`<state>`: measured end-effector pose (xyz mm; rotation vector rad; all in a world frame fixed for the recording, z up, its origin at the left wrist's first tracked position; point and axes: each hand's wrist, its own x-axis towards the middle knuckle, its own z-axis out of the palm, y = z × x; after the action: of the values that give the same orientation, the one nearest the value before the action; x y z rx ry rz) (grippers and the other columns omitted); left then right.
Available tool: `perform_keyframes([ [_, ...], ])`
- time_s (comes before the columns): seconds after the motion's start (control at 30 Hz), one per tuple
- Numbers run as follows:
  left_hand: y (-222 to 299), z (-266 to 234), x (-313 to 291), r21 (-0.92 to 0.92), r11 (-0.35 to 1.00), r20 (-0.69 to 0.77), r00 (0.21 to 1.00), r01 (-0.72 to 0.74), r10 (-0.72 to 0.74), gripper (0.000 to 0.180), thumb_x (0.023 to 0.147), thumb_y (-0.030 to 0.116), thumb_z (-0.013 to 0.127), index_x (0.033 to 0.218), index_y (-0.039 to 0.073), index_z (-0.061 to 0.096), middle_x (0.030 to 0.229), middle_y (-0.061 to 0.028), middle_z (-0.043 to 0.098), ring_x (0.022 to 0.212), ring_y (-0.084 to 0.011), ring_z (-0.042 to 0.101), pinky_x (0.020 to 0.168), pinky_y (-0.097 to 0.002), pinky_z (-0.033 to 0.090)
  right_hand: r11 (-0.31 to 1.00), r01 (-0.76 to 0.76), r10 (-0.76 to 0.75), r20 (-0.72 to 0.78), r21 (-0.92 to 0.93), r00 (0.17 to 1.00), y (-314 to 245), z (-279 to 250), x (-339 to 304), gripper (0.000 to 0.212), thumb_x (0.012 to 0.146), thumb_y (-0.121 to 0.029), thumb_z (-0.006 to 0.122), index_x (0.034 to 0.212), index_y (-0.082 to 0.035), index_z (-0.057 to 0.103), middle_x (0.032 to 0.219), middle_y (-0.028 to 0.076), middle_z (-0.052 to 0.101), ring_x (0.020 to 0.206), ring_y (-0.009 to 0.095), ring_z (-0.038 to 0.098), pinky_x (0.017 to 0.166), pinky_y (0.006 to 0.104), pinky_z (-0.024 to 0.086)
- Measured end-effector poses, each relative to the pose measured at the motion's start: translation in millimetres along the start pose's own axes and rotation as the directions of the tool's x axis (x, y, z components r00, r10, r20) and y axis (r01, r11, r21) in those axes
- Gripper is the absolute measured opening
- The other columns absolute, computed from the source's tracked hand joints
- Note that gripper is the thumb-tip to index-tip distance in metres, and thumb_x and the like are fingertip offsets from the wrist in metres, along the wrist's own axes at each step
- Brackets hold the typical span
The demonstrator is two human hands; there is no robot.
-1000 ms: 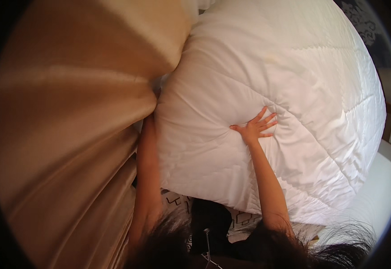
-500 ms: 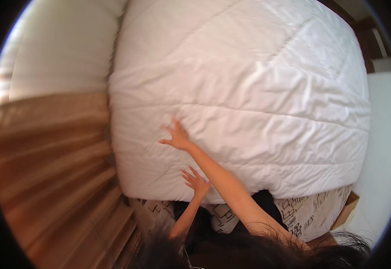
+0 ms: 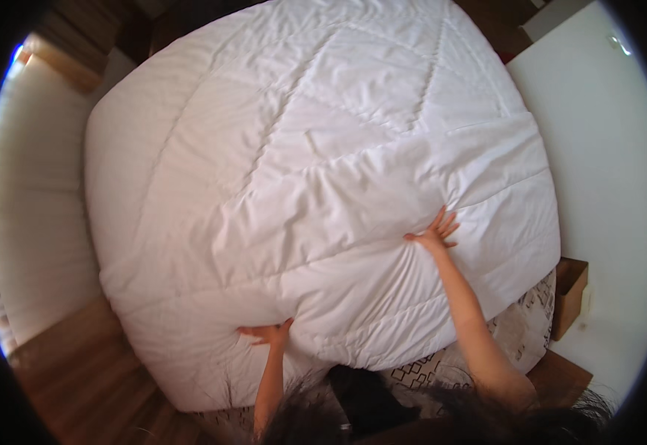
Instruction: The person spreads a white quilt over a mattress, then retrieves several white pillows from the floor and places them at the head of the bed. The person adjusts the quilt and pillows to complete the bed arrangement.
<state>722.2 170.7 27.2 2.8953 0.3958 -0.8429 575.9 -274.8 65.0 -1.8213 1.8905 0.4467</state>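
A large white quilted comforter (image 3: 331,156) with stitched lines covers the bed and wrinkles across its near half. My left hand (image 3: 268,334) lies spread on it near the front edge, left of the middle. Farther forward and to the right, my right hand (image 3: 436,233) presses on the cloth with its fingers apart, and folds run out from around it. Both hands are open and grip nothing. Below the comforter's near edge shows a patterned beige cloth (image 3: 523,330) with dark rectangular shapes on the bed's side.
Brown curtain (image 3: 90,371) folds hang at the lower left, with a pale curtain (image 3: 34,215) above them. To the right stands a white wall (image 3: 590,148). A brown wooden box-like piece (image 3: 569,293) sits by the bed's right corner.
My view has turned toward the right. My right hand has moved from the comforter's left part to its right part; my left hand still rests near the front, now with fingers pointing more leftward.
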Motion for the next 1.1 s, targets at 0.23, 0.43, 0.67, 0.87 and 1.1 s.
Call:
perform_keyframes([
  [0.23, -2, 1, 3, 0.125, 0.986, 0.016, 0.994, 0.109, -0.112, 0.138, 0.041, 0.054, 0.075, 0.126, 0.008, -0.024, 0.126, -0.0212, -0.034, 0.119, -0.0333, -0.029, 0.091, -0.0619, -0.005, 0.998, -0.058, 0.059, 0.036, -0.015, 0.998, -14, -7, 5, 0.143, 0.032, -0.051, 0.078, 0.128, -0.019, -0.023, 0.131, 0.015, -0.029, 0.121, 0.036, -0.026, 0.089, 0.0664, 0.0],
  [0.43, 3, -3, 6, 0.17, 0.979, 0.094, 0.988, 0.109, -0.126, 0.134, 0.045, 0.054, 0.073, 0.126, 0.007, -0.023, 0.126, -0.0204, -0.034, 0.12, -0.0324, -0.028, 0.091, -0.0609, -0.005, 0.996, -0.076, 0.079, 0.079, -0.042, 0.994, -7, -17, 6, 0.144, 0.031, -0.053, 0.078, 0.128, -0.018, -0.023, 0.131, 0.016, -0.03, 0.12, 0.038, -0.027, 0.088, 0.067, 0.003],
  [0.67, 16, -1, -32, 0.001, 0.96, -0.127, 0.952, 0.279, -0.277, 0.117, 0.054, 0.055, 0.068, 0.131, 0.014, -0.01, 0.136, -0.0092, -0.017, 0.126, -0.0302, -0.011, 0.094, -0.0591, 0.01, 0.999, -0.033, 0.033, 0.111, -0.003, 0.993, 1, -24, 9, 0.142, 0.032, -0.056, 0.076, 0.129, -0.019, -0.021, 0.131, 0.017, -0.028, 0.12, 0.039, -0.025, 0.089, 0.0669, 0.005],
  [0.87, 130, 117, -168, -0.348, 0.918, -0.238, 0.929, 0.191, -0.283, 0.103, 0.056, 0.056, 0.066, 0.134, 0.02, 0.008, 0.14, -0.0065, -0.002, 0.127, -0.034, -0.002, 0.092, -0.0612, 0.011, 0.997, 0.038, -0.05, 0.221, 0.06, 0.974, 10, -42, 5, 0.136, 0.038, -0.054, 0.076, 0.129, -0.02, -0.02, 0.131, 0.018, -0.028, 0.12, 0.04, -0.024, 0.089, 0.0665, 0.007],
  [1.1, 308, 166, -298, -0.185, 0.979, -0.143, 0.983, 0.084, -0.111, 0.135, 0.041, 0.049, 0.077, 0.13, 0.015, -0.017, 0.133, -0.0195, -0.022, 0.122, -0.0412, -0.018, 0.092, -0.0621, 0.002, 0.894, 0.232, -0.403, 0.464, 0.383, 0.789, 60, -62, 50, 0.118, 0.052, -0.048, 0.073, 0.132, -0.017, -0.008, 0.135, 0.02, -0.016, 0.124, 0.038, -0.012, 0.092, 0.0602, 0.013],
])
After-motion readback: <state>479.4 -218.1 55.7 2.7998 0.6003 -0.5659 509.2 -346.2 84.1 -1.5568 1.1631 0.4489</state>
